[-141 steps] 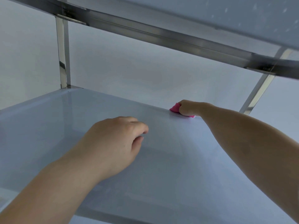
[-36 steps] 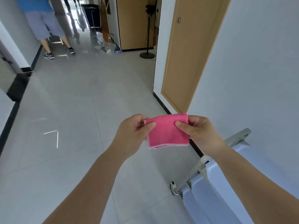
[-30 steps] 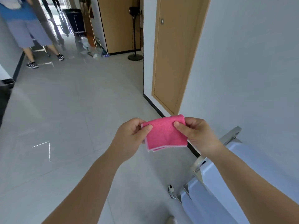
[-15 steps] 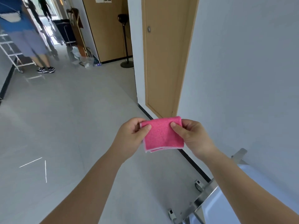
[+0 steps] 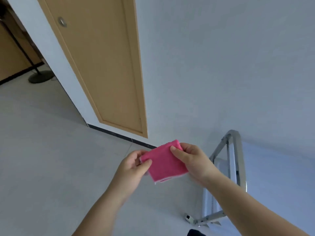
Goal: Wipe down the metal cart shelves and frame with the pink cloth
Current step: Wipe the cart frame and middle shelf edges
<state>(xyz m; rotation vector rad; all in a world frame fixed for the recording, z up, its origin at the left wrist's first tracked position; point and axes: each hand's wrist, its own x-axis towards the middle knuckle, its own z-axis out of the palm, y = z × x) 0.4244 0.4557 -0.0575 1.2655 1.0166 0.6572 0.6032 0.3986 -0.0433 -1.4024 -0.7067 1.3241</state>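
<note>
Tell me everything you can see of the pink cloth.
The pink cloth is a folded, roughly square piece of fuzzy, terry-like fabric with a pale stitched edge showing along its lower border. It is held in the air over the floor, slightly tilted, touching only the hands: the left hand pinches its left edge, the right hand its upper right corner.

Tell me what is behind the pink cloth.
Pale floor tiles lie below the pink cloth. The left hand and right hand pinch it, thumbs in front; the fingers behind it are hidden.

No readable text, label or number shows anywhere.
</note>
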